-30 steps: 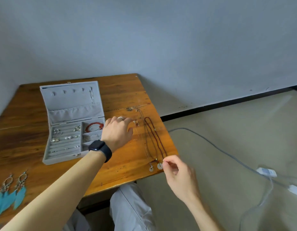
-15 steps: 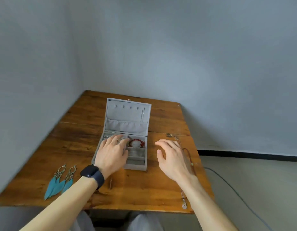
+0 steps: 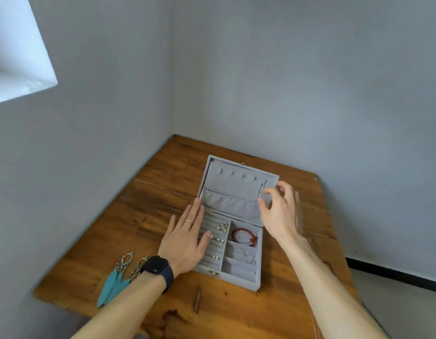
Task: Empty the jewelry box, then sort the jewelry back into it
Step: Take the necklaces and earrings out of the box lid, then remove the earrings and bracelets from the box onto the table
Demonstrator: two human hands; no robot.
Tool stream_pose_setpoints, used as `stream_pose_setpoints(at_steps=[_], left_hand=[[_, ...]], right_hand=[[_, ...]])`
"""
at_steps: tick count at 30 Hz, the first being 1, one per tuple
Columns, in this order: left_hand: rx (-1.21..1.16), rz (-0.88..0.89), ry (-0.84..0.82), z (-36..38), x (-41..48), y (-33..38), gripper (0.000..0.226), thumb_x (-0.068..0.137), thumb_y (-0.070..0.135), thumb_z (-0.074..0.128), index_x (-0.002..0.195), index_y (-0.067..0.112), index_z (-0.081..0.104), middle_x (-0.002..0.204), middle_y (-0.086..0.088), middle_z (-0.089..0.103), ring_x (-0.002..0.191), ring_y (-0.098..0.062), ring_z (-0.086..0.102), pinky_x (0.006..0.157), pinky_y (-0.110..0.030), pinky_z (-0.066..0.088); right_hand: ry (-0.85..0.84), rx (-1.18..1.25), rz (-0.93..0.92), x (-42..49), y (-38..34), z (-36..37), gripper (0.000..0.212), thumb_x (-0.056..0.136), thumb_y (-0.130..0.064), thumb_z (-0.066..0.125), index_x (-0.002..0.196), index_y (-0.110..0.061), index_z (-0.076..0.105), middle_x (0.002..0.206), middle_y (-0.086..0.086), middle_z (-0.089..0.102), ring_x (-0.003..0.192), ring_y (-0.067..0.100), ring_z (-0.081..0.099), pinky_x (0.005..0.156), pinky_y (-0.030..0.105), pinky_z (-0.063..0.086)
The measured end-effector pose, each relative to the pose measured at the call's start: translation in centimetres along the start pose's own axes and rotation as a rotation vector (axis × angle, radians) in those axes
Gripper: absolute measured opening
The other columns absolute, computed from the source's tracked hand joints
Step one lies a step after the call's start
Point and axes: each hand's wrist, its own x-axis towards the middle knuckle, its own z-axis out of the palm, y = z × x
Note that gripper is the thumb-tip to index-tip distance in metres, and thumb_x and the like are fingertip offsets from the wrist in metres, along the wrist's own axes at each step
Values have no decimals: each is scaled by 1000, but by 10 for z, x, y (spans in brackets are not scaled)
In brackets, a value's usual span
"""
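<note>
The grey jewelry box (image 3: 237, 281) lies open on the wooden table (image 3: 160, 192), its lid (image 3: 233, 185) tilted back. A thin silver chain (image 3: 261, 190) hangs from a hook at the lid's right side. A red bead bracelet (image 3: 244, 237) fills the top right compartment, and small earrings (image 3: 222, 227) sit in the ring rolls. My left hand (image 3: 185, 241) rests flat on the box's left side, fingers straight. My right hand (image 3: 283, 211) hovers at the lid's right edge, thumb and forefinger apart on either side of the chain, holding nothing.
Two turquoise feather earrings (image 3: 114, 280) lie on the table left of my left wrist, which wears a black watch (image 3: 157, 267). A small brown stick-like piece (image 3: 197, 300) lies near the front edge. Grey walls close in behind and to the left.
My head has turned left, so the box is now centred. My right hand left the necklaces at the table's right edge and rose to the lid's chain. My left hand settled flat on the box.
</note>
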Motion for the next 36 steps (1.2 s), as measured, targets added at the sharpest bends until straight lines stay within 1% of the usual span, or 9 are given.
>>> stream_pose_setpoints(at_steps=[2,4,10,16,19,23,27,32,36], left_hand=[[-2,8,3,1,0,0,71,101,60,14,157,25,-13,157,15,-35,150,-7,-18,122,-40,-4],[-3,12,4,1,-1,-1,72,101,60,15,158,23,-10,158,15,-35,150,-8,-17,123,-41,-3],[-5,26,-17,2,-2,-1,72,101,58,15,159,22,-6,158,14,-36,152,-9,-12,125,-44,2],[1,18,-15,1,-2,0,74,101,57,18,160,18,-3,157,13,-37,153,-12,-9,125,-45,3],[-3,15,-15,0,-3,0,75,101,57,19,159,17,-7,157,13,-37,153,-12,-7,125,-44,3],[-2,16,-23,1,-2,-1,75,101,57,19,159,16,-7,156,14,-39,153,-11,-9,125,-44,3],[14,20,-31,1,-1,-1,76,101,57,18,159,17,-8,156,12,-39,152,-12,-9,125,-45,4],[17,21,-35,1,-2,-1,75,101,57,18,158,17,-10,156,13,-39,153,-12,-9,125,-45,5],[34,22,-31,2,-1,-1,74,101,57,18,160,19,-4,158,11,-37,153,-13,-8,125,-45,5]], right_hand=[[46,5,32,10,-6,7,16,88,-32,70,100,-20,73,139,7,49,121,30,46,89,39,48],[80,-2,75,17,-11,13,16,87,-33,71,94,-19,74,138,7,49,120,30,45,89,41,48],[175,-70,158,23,-24,25,19,86,-38,72,93,-21,73,144,8,44,127,30,36,95,45,39],[168,-125,179,30,-26,30,9,86,-21,69,92,-18,75,147,6,43,135,26,27,98,45,35],[166,-128,154,32,-26,30,9,85,-17,67,90,-15,74,144,6,46,135,27,29,96,45,36],[206,-41,121,38,-22,21,7,82,-12,65,85,-14,71,139,5,50,130,28,35,96,45,37],[175,-56,46,40,-17,8,8,83,-10,65,87,-14,70,136,4,52,124,29,41,97,44,39],[200,-123,-6,37,-19,2,7,83,-11,67,89,-13,69,132,3,54,118,29,46,87,42,43],[256,-244,-111,36,-13,3,7,84,-11,66,91,-10,66,126,5,57,113,29,48,77,41,40]])
